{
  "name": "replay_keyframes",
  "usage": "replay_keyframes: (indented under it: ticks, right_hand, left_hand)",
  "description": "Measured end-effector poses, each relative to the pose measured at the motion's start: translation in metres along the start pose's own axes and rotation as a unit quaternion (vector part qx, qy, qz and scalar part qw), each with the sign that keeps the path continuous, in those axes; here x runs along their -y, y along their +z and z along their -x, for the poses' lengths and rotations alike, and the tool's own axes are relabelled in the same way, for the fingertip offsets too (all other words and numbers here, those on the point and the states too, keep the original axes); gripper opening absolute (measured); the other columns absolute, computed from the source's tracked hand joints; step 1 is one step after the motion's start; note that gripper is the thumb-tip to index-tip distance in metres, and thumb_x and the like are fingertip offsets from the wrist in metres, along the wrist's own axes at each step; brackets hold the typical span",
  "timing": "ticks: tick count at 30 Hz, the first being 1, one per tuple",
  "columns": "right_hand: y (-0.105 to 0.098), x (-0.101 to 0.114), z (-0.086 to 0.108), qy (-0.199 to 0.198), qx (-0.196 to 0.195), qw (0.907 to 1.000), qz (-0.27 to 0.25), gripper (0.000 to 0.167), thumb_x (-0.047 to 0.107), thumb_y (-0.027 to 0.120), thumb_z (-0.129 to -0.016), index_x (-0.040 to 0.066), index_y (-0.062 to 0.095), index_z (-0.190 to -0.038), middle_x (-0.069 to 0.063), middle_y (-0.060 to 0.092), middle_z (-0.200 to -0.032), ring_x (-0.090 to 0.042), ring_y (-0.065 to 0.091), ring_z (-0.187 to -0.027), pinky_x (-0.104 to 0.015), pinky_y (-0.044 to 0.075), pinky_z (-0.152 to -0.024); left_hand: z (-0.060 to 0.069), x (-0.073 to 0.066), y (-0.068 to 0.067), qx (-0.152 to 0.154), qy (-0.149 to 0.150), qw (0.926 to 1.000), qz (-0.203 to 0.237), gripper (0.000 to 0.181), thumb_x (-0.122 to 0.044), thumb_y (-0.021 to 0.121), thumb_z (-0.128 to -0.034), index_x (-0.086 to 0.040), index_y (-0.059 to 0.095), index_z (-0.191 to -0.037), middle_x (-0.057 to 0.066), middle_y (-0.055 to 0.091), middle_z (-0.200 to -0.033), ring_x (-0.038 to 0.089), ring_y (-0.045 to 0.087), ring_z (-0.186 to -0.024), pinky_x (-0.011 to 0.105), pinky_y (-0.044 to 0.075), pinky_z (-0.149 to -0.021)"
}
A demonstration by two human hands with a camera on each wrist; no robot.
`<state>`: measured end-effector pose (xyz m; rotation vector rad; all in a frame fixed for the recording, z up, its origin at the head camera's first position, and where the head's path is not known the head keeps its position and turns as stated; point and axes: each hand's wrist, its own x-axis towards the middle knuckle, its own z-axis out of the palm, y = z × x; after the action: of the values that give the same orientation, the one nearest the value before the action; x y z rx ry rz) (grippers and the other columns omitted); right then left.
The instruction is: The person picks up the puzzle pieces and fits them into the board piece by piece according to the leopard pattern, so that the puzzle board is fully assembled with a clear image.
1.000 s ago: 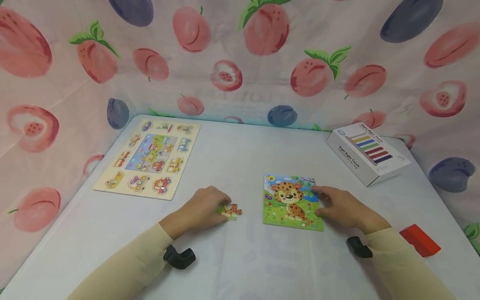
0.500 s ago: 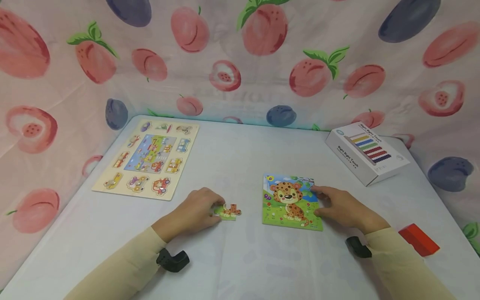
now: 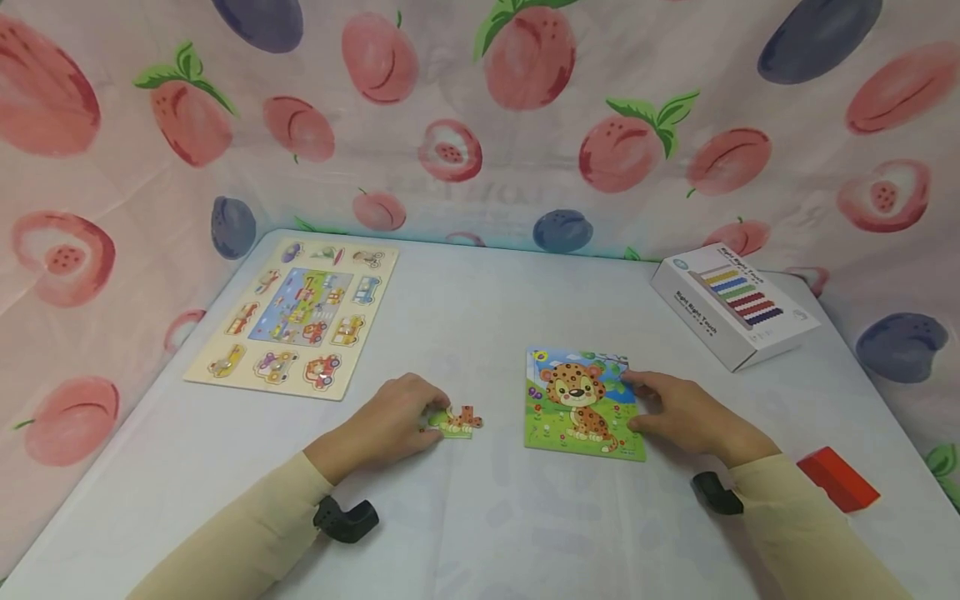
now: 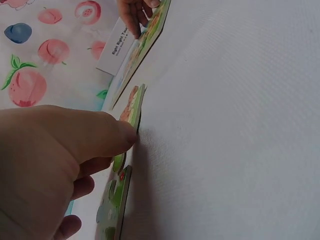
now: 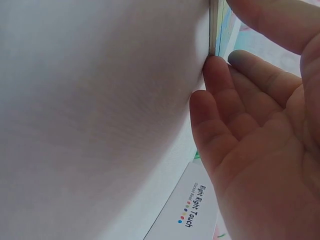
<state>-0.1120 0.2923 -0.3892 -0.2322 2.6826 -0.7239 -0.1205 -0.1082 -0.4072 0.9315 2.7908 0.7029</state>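
Note:
In the head view my left hand (image 3: pixel 393 419) pinches small jigsaw pieces (image 3: pixel 459 422) showing spotted legs and green grass, flat on the table. The left wrist view shows the thumb against the near edge of the pieces (image 4: pixel 134 107). Another green piece (image 4: pixel 114 205) lies beside them, below the hand. To the right lies a square leopard puzzle (image 3: pixel 581 404), its picture whole. My right hand (image 3: pixel 690 417) touches the puzzle's right edge with thumb and fingertips. From the right wrist, extended fingers meet the puzzle's edge (image 5: pixel 215 30).
A wooden vehicle peg puzzle (image 3: pixel 367 333) lies at the back left. At the back right stands a white box (image 3: pixel 731 308) with coloured bead rows pictured on it. A red block (image 3: pixel 838 481) is beside the right sleeve. Fruit-print cloth (image 3: pixel 510 150) hangs behind the table.
My left hand has shifted slightly left along the small pieces, uncovering more of them. The right hand and the leopard puzzle stay in place.

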Motion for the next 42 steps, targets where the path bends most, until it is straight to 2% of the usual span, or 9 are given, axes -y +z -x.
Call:
replay_keyframes:
  ticks: [8,17,24,29,36,42]
  right_hand:
    - [0.000,-0.001,-0.002,0.006,0.001,1.0000,0.000,0.072,0.025,0.077,-0.088,0.002,0.045,-0.149,-0.026,0.049,-0.143,-0.045,0.043,-0.132,-0.062,0.035,-0.105]
    - [0.000,-0.001,-0.003,0.008,-0.001,1.0000,0.001,0.072,0.026,0.078,-0.088,0.003,0.045,-0.149,-0.025,0.047,-0.146,-0.045,0.042,-0.133,-0.062,0.035,-0.106]
    - [0.000,-0.001,-0.003,0.014,0.000,0.9999,0.001,0.073,0.026,0.078,-0.088,0.004,0.045,-0.149,-0.025,0.047,-0.146,-0.045,0.042,-0.133,-0.062,0.034,-0.106]
    - [0.000,-0.001,-0.002,0.015,0.000,0.9999,-0.001,0.073,0.026,0.078,-0.088,0.003,0.045,-0.149,-0.026,0.047,-0.145,-0.045,0.042,-0.133,-0.062,0.034,-0.106]
    - [0.000,-0.001,-0.002,0.014,0.002,0.9999,-0.003,0.073,0.026,0.078,-0.088,0.003,0.044,-0.149,-0.026,0.047,-0.145,-0.045,0.042,-0.132,-0.062,0.035,-0.106]
    - [-0.001,-0.001,-0.001,0.012,0.003,0.9999,-0.004,0.073,0.025,0.078,-0.088,0.002,0.044,-0.149,-0.026,0.048,-0.144,-0.045,0.043,-0.131,-0.062,0.035,-0.106]
  left_hand:
    - [0.000,-0.001,0.001,-0.017,0.021,0.9996,0.010,0.034,-0.014,0.080,-0.0813,-0.005,0.069,-0.112,0.003,0.065,-0.108,0.022,0.056,-0.108,0.045,0.045,-0.094]
    - [-0.007,-0.011,-0.001,-0.026,0.027,0.9991,0.018,0.034,-0.013,0.080,-0.0809,-0.006,0.068,-0.112,0.003,0.066,-0.110,0.024,0.056,-0.112,0.045,0.044,-0.097]
    - [-0.017,-0.023,0.000,-0.042,0.062,0.9969,0.022,0.032,-0.011,0.080,-0.0807,-0.005,0.068,-0.110,0.004,0.067,-0.108,0.024,0.057,-0.111,0.045,0.045,-0.096]
    - [-0.028,-0.033,0.002,-0.038,0.062,0.9967,0.037,0.033,-0.012,0.081,-0.0805,-0.005,0.069,-0.111,0.004,0.067,-0.109,0.025,0.057,-0.113,0.045,0.044,-0.097]
    - [-0.043,-0.047,0.009,-0.011,0.049,0.9973,0.055,0.031,-0.014,0.079,-0.0831,-0.007,0.071,-0.112,0.004,0.068,-0.111,0.025,0.055,-0.117,0.045,0.042,-0.101]
    - [-0.053,-0.058,0.017,-0.002,0.069,0.9961,0.055,0.032,-0.015,0.078,-0.0838,-0.005,0.070,-0.113,0.006,0.068,-0.111,0.026,0.055,-0.116,0.046,0.041,-0.101]
